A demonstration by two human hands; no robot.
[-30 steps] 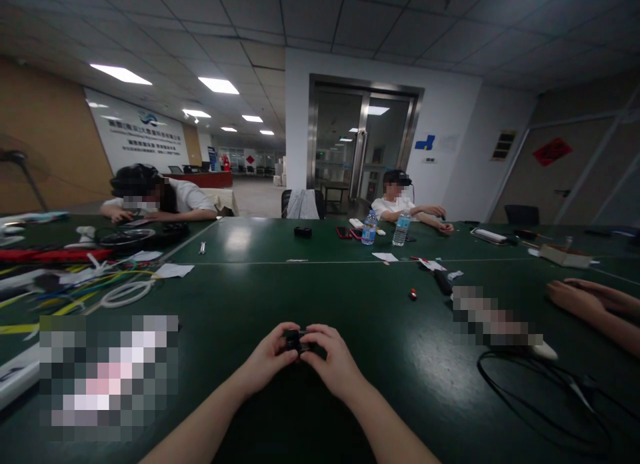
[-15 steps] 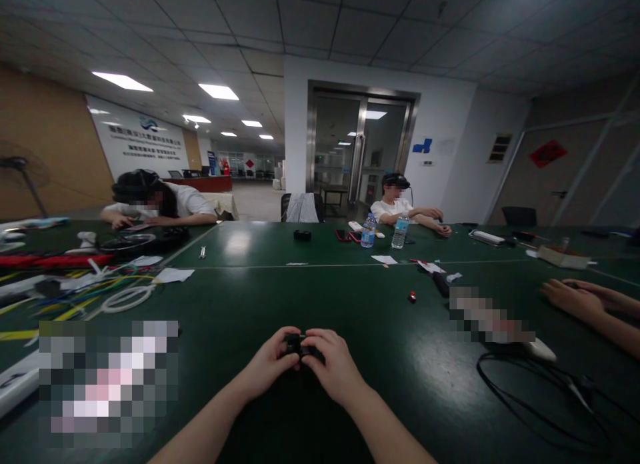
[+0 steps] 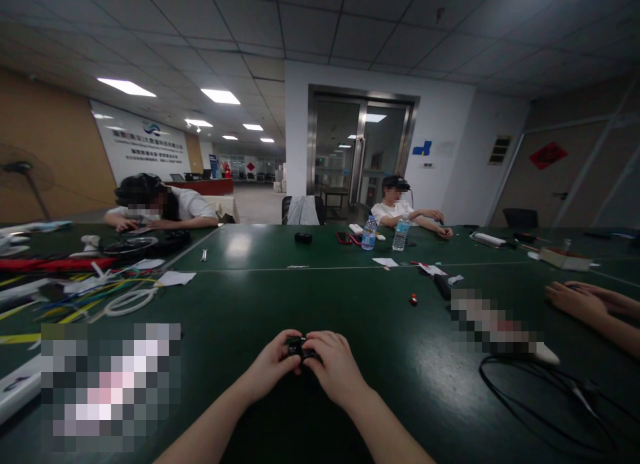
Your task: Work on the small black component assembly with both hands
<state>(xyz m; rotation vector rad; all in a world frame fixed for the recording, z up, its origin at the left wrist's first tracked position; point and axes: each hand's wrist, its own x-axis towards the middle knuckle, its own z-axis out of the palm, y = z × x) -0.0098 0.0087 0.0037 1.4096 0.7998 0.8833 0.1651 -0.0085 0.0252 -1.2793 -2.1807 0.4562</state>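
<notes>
Just above the green table [image 3: 270, 297], both my hands meet around a small black object [image 3: 296, 347]. My left hand [image 3: 274, 363] is closed on its left side, thumb in front and fingers behind. From the right, my right hand [image 3: 333, 361] grips it, its fingertips at the object's right end. The object looks glossy and made of more than one part, but fingers cover much of it and its kind is not clear. A small red and black item [image 3: 413, 299] lies farther off to the right.
Cables [image 3: 131, 302] and tools crowd the left. A black cord [image 3: 530, 411] coils at right, near another person's hands [image 3: 580, 304]. Two water bottles [image 3: 369, 234] and a small black box [image 3: 303, 237] stand across the table, where two people sit.
The view has tilted slightly, so the scene sits a little lower. Both hands keep their hold on the black object, which seems turned a little and shows more of its top.
</notes>
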